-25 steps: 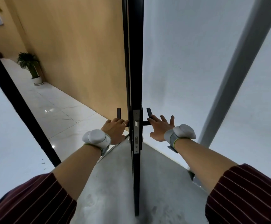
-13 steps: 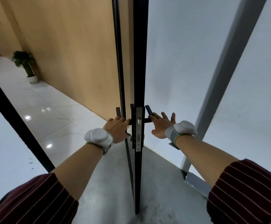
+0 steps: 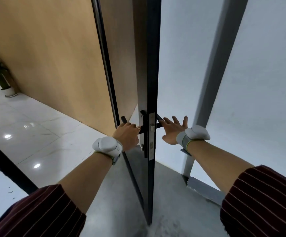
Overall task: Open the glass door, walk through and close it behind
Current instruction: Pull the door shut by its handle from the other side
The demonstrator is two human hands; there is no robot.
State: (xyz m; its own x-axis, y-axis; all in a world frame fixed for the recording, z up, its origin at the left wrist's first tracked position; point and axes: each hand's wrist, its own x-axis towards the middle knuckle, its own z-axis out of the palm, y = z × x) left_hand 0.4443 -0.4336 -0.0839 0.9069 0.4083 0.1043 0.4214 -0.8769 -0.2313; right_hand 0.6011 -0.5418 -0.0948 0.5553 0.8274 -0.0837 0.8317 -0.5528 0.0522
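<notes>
**Hands on both handles at a half-open glass door**

A person's left hand [image 3: 127, 136] is curled around the dark lever handle [image 3: 124, 119] on the near-left face of the glass door [image 3: 150, 65], while the right hand [image 3: 173, 130] lies open, fingers [image 3: 185, 119] spread, its fingertips resting on the matching right handle [image 3: 160, 118] on the other face without closing around it. The door stands edge-on to the camera, its black frame and silver lock plate [image 3: 152, 135] directly ahead, swung well clear of the frame and dividing the view in two. Both wrists carry pale grey wrist bands [image 3: 107, 146], and striped maroon sleeves [image 3: 36, 212] are pushed back from the forearms.

The opening appears done; the person seems to be at the door's edge, with passing through and pulling it shut behind still to come. To the left, a glossy tiled corridor floor [image 3: 36, 124] runs beside a tan wall [image 3: 50, 48] toward a potted plant [image 3: 1, 77], standing well away. To the right, a frosted panel [image 3: 267, 82] and a grey post [image 3: 212, 82] close off that side. Nothing visible blocks the corridor route; the door leaf itself is the only obstacle to step around.
</notes>
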